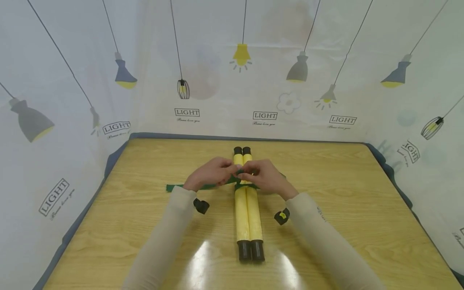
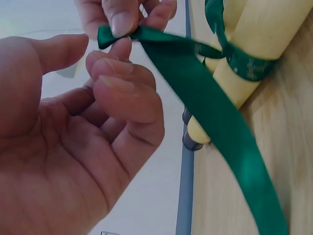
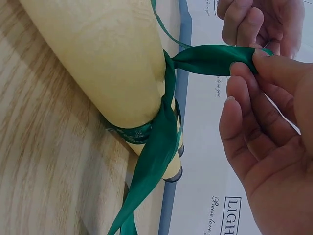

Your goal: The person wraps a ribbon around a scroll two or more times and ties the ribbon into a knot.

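Observation:
Two pale yellow tubes with black end caps lie side by side on the wooden table. A green ribbon is wrapped around both, with a crossing on top and a loose tail out to the left. My right hand pinches a raised, folded length of this ribbon between thumb and forefinger. Close beside that fold is my left hand, thumb apart from its loosely bent fingers. The left fingertips are right at the ribbon's fold, with no ribbon between thumb and fingers.
Small black devices sit by both wrists, above the wood-grain table. A white cloth printed with hanging lamps stands around the back and sides, and a blue-grey border runs along the table's far edge.

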Motion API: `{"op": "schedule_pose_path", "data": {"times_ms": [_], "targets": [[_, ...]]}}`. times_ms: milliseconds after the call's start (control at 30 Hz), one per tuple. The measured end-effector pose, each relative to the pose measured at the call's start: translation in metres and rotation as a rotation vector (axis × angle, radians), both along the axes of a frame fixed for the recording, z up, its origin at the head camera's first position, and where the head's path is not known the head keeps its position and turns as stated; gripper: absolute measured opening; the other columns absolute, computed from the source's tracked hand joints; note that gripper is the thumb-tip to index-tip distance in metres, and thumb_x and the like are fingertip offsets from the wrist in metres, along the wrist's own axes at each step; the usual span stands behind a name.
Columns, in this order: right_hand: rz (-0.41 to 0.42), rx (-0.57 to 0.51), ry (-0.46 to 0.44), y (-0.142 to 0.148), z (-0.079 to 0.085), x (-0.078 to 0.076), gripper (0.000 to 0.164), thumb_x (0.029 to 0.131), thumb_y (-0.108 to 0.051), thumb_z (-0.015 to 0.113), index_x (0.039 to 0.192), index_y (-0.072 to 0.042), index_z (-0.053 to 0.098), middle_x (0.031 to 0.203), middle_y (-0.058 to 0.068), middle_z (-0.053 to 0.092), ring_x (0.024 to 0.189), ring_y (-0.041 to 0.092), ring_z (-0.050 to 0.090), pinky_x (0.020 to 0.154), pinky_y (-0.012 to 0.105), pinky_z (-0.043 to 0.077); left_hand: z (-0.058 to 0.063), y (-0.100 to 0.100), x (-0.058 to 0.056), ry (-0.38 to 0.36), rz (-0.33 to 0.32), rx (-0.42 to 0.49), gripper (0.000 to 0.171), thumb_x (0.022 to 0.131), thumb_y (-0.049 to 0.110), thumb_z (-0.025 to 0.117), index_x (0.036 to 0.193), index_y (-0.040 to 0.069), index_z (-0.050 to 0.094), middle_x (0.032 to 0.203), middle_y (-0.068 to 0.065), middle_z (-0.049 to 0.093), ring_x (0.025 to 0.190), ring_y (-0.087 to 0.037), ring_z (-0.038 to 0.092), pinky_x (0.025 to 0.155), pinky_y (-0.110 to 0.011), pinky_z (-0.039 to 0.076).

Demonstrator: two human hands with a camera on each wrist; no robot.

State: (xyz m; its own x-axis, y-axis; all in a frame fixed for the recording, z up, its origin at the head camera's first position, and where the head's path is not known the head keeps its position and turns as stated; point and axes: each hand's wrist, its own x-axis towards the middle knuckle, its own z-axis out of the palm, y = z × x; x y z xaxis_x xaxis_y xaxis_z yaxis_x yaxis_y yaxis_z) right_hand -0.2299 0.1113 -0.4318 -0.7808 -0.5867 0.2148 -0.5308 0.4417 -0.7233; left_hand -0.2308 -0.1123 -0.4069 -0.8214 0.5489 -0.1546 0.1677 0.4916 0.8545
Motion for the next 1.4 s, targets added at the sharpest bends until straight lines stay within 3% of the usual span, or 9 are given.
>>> {"op": "schedule_pose_path", "data": {"times_ms": [167,333,633,767,867,1033,1167,1267,1400], "targets": [[-0.005,0.015,-0.002,0.001,0.002,0.001,0.023,0.095,-0.031,0.066,0.093,-0.010,0.074,0.086,0.007,0.070,0.070,0.019,0.060,0.063,0.031,0.051,0.000,-0.012,-0.011,0.083,0.055,-0.043,0.036,0.103,0.038,0.051,0.103,0.007,0.069,0.076,-0.013,0.060,0.063,-0.030,0.054,0.064,-0.042,0.051],[-0.011,0.023,0.004,0.002,0.003,0.002,0.022,0.095,-0.032,0.067,0.091,-0.012,0.073,0.084,0.004,0.070,0.070,0.018,0.058,0.064,0.031,0.050,-0.006,-0.015,-0.021,0.157,0.092,-0.157,0.029,0.101,0.030,0.056,0.114,0.008,0.068,0.108,-0.010,0.067,0.092,-0.023,0.062,0.076,-0.037,0.053],[-0.027,0.048,0.020,0.004,0.001,0.002,0.015,0.094,-0.032,0.068,0.088,-0.019,0.072,0.080,-0.009,0.066,0.069,0.014,0.058,0.063,0.030,0.051,-0.030,-0.004,-0.044,0.161,0.011,-0.283,0.040,0.095,0.019,0.066,0.130,0.003,0.062,0.120,-0.010,0.065,0.106,-0.022,0.062,0.080,-0.033,0.054],[-0.020,0.042,0.028,0.003,0.002,0.003,0.012,0.094,-0.030,0.068,0.088,-0.020,0.072,0.080,-0.010,0.066,0.069,0.012,0.059,0.064,0.029,0.051,-0.039,0.002,-0.049,0.172,-0.011,-0.342,0.035,0.092,0.019,0.069,0.122,0.003,0.064,0.115,-0.009,0.067,0.103,-0.020,0.062,0.083,-0.031,0.052],[-0.018,0.040,0.021,0.002,0.002,0.003,0.012,0.094,-0.030,0.068,0.088,-0.019,0.072,0.080,-0.009,0.066,0.070,0.011,0.059,0.064,0.029,0.051,-0.041,0.005,-0.050,0.177,0.008,-0.364,0.030,0.090,0.016,0.072,0.117,0.003,0.066,0.111,-0.008,0.067,0.100,-0.020,0.063,0.085,-0.031,0.051],[-0.016,0.039,-0.007,0.002,0.002,0.003,0.014,0.094,-0.031,0.068,0.089,-0.019,0.072,0.082,-0.003,0.069,0.070,0.012,0.059,0.063,0.029,0.051,-0.042,0.004,-0.049,0.175,0.041,-0.362,0.024,0.088,0.013,0.073,0.112,0.006,0.071,0.105,-0.007,0.069,0.094,-0.019,0.064,0.079,-0.031,0.053],[-0.007,0.032,-0.023,0.003,0.001,0.001,0.016,0.094,-0.031,0.068,0.090,-0.016,0.072,0.085,0.003,0.070,0.071,0.017,0.061,0.063,0.030,0.052,-0.039,0.002,-0.050,0.179,0.020,-0.349,0.017,0.091,0.015,0.071,0.105,0.008,0.077,0.097,-0.003,0.072,0.085,-0.016,0.063,0.072,-0.027,0.052],[-0.001,0.019,-0.041,0.004,0.001,0.001,0.018,0.094,-0.029,0.068,0.091,-0.012,0.072,0.086,0.007,0.071,0.073,0.024,0.065,0.064,0.031,0.053,-0.034,-0.001,-0.050,0.172,0.007,-0.319,0.017,0.094,0.019,0.067,0.098,0.008,0.079,0.085,-0.005,0.072,0.067,-0.013,0.057,0.059,-0.024,0.047],[0.001,0.014,-0.056,0.005,0.002,0.002,0.019,0.095,-0.028,0.067,0.093,-0.010,0.072,0.087,0.010,0.071,0.075,0.029,0.067,0.065,0.031,0.054,-0.024,-0.009,-0.046,0.162,0.019,-0.297,0.026,0.097,0.021,0.060,0.088,0.004,0.078,0.066,-0.008,0.061,0.050,-0.011,0.042,0.050,-0.024,0.037]]}}
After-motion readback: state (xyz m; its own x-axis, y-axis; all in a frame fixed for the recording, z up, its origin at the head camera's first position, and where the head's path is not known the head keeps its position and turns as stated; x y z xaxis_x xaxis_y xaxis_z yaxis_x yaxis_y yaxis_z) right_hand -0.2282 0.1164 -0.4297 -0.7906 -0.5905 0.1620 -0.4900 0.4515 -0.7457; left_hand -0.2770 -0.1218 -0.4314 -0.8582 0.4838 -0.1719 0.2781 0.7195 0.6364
